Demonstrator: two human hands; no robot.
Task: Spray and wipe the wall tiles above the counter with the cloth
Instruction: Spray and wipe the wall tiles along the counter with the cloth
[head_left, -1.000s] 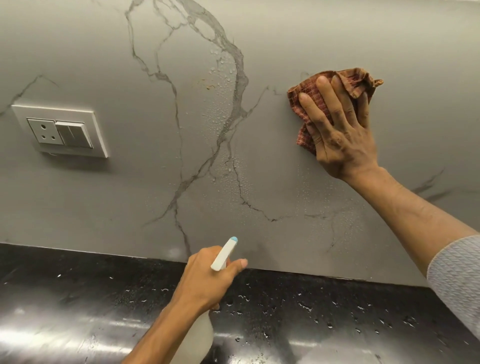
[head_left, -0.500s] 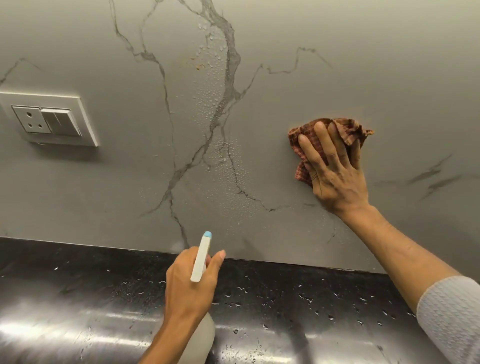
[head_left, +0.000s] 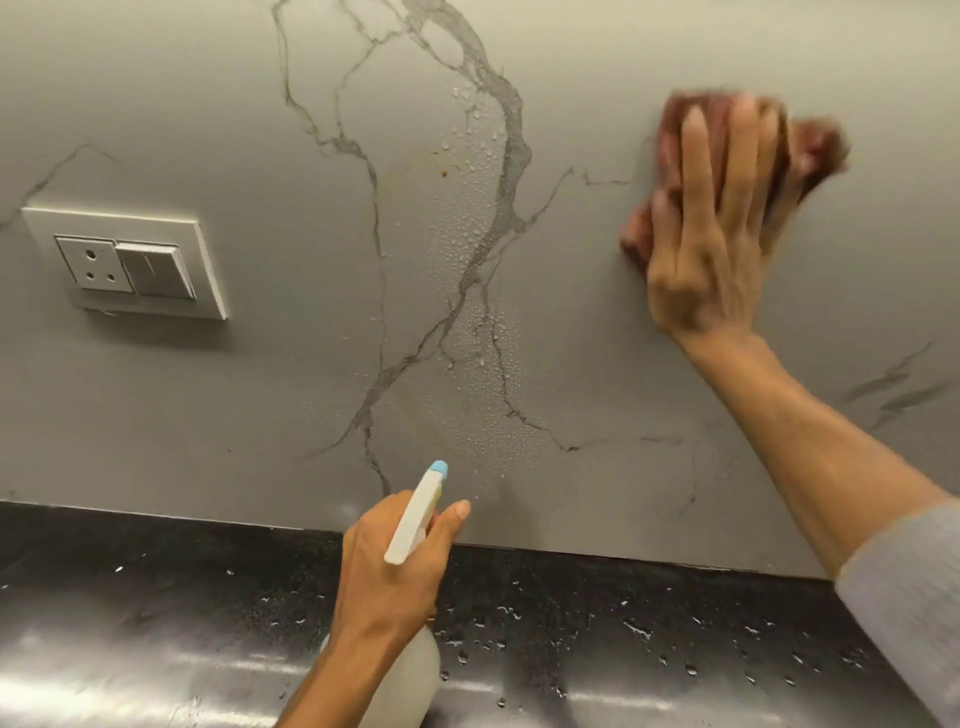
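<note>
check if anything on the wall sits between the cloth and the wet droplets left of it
Nothing visible does. Only bare wall tile lies between the cloth under the right hand and the droplets. The switch plate sits farther left, beyond them, and the spray bottle in the left hand is lower.

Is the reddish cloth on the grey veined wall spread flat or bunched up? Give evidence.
Bunched up: the blurred reddish cloth bulges in lumps around the right hand, whose straight fingers press it to the grey veined wall.

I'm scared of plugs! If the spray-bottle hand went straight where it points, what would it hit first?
Probably the wet wall tiles, right ahead of the left hand; the socket sits well aside.
</note>
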